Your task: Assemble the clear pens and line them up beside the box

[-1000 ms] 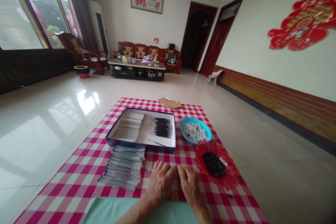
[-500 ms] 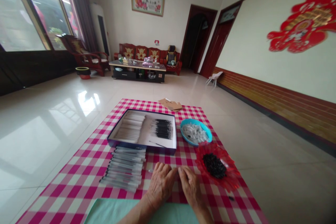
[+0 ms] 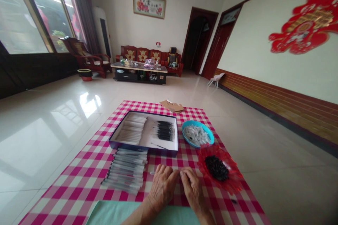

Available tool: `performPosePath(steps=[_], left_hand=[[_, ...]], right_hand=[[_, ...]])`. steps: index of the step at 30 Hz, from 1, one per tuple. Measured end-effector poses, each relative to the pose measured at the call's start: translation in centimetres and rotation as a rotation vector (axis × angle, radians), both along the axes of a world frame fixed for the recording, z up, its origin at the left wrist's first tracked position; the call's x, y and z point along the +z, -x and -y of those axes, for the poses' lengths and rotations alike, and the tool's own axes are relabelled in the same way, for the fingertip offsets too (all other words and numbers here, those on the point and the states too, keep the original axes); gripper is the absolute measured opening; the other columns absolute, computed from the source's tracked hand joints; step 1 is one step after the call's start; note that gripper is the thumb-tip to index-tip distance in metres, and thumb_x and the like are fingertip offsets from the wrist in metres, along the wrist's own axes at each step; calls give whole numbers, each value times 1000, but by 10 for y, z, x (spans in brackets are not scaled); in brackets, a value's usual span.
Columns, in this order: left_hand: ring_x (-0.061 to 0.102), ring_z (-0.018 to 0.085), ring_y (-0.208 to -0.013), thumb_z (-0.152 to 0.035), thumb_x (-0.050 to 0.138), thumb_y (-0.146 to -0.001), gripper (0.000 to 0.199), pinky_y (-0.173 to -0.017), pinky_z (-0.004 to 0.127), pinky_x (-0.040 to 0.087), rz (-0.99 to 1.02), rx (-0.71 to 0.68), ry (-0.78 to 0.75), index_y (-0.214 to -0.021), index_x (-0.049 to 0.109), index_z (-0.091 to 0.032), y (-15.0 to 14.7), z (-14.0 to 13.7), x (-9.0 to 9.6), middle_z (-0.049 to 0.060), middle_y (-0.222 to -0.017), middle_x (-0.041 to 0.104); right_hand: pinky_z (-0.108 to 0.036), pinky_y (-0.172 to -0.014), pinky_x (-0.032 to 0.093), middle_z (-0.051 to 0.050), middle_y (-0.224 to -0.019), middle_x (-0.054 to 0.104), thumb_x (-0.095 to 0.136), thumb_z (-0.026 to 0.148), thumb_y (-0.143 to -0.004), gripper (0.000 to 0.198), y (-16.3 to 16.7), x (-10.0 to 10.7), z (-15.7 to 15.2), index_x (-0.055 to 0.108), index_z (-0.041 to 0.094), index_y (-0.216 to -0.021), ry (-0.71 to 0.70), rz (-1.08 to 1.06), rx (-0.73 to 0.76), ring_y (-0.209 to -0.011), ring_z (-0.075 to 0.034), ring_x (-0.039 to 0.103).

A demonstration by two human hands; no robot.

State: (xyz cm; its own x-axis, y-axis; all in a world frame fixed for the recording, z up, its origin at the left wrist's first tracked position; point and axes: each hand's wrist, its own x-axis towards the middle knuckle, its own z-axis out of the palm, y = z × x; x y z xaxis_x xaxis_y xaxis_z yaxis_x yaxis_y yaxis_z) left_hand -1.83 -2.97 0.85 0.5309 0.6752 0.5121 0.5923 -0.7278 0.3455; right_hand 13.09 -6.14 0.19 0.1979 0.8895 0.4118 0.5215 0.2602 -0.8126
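Observation:
My left hand (image 3: 164, 183) is closed around a pen, most of it hidden; a pale, clear end of the pen (image 3: 151, 173) pokes out on the left. My right hand (image 3: 192, 185) is closed close beside it, fingertips almost meeting the left ones. Whatever the right fingers pinch is too small to make out. Left of my hands lies a row of translucent pens with dark ends (image 3: 126, 171). To the right stands a red, petal-edged bowl (image 3: 233, 179) with small black pieces (image 3: 217, 168) in it.
A shallow box (image 3: 151, 121) holds whitish tubes (image 3: 131, 128) and black slim parts (image 3: 165, 130). Beside it is a blue bowl (image 3: 185, 126) of clear small pieces. Cardboard (image 3: 173, 106) lies at the far edge of the checked tablecloth (image 3: 87, 179). A green cloth (image 3: 111, 212) is nearest me.
Both hands stay closed and close together, with barely any movement of the fingers. The whole view has shifted slightly; the objects on the table keep their places.

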Motion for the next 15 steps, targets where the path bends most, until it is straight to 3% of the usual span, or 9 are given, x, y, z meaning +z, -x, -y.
performPosePath(steps=[3, 8, 15], left_hand=[[48, 21, -74, -13, 44, -89, 23, -72, 35, 33, 4, 2, 0, -100, 61, -24, 0, -1, -2, 4, -79, 57], [48, 20, -74, -14, 43, -90, 23, -72, 35, 33, 10, 5, -3, -99, 62, -23, 1, 0, -1, 5, -79, 57], [49, 19, -72, -15, 44, -89, 23, -71, 34, 35, -2, -6, -36, -102, 61, -23, 0, 1, 6, 4, -77, 56]], right_hand=[[-27, -68, 50, -5, -75, 63, 43, 36, -92, 29, 1, 2, 0, 59, 19, -75, 4, -34, -12, -73, -19, 61], [-27, -68, 51, -5, -80, 65, 46, 38, -91, 24, 0, 7, 3, 60, 19, -86, 24, -55, 32, -75, -19, 62], [-28, -68, 51, -6, -77, 65, 43, 39, -92, 28, -1, -3, -1, 61, 20, -81, -17, 21, -10, -73, -20, 61]])
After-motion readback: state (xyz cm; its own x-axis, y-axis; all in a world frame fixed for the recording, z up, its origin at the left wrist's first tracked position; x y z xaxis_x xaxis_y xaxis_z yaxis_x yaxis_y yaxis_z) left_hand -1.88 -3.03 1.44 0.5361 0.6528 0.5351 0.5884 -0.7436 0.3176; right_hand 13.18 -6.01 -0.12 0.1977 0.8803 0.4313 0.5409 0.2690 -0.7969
